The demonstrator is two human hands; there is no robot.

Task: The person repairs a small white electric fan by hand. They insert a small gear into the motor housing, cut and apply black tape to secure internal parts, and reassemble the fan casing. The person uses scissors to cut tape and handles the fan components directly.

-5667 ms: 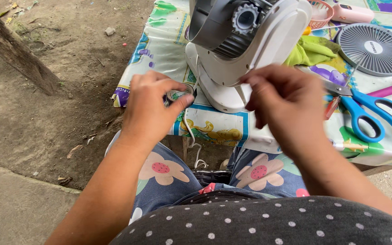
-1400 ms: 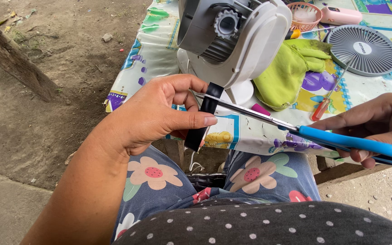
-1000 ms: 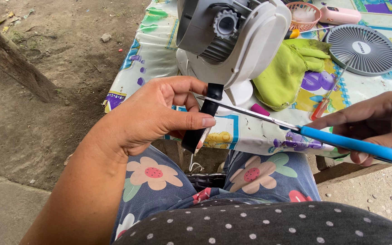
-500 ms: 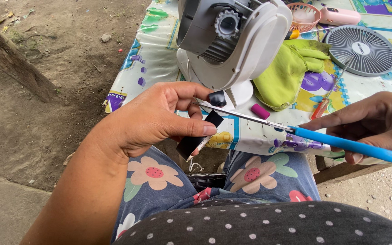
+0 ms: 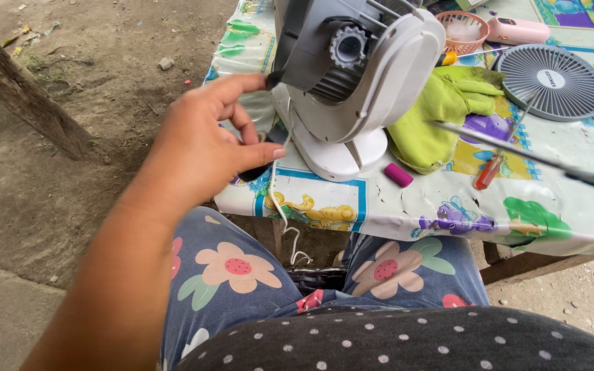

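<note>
- Nearest the camera are the person's lap in flower-print trousers (image 5: 242,275) and a dark dotted top, seated just in front of the white fan body.
- The left hand (image 5: 204,148) is raised just left of the fan body (image 5: 352,89); its fingers (image 5: 242,86) are spread and loosely curved, the forefinger tip touching or nearly touching the dark piece at the fan body's left edge, the thumb stretched toward the base. It looks to pinch a small dark object (image 5: 256,172) under the thumb, but I cannot tell for sure.
- A thin white cord (image 5: 283,220) hangs from below that hand, down in front of the fan body's base past the table edge.
- The fan body stands tilted on the table's patterned cloth (image 5: 393,220), with a grey toothed hub facing up.
- A small pink cylinder (image 5: 399,174) lies just right of the fan body's base.
- The scissors (image 5: 517,154), blue-handled, reach in from the right with closed blades pointing toward the fan body; the right hand is out of view.
- A yellow-green cloth (image 5: 448,113) lies right of the fan body, with a red-handled screwdriver (image 5: 489,172) beside it.
- Farther right is the grey round fan grille (image 5: 551,82).
- Behind the fan body sit a pink basket (image 5: 465,31) and a pink gadget (image 5: 517,31).
</note>
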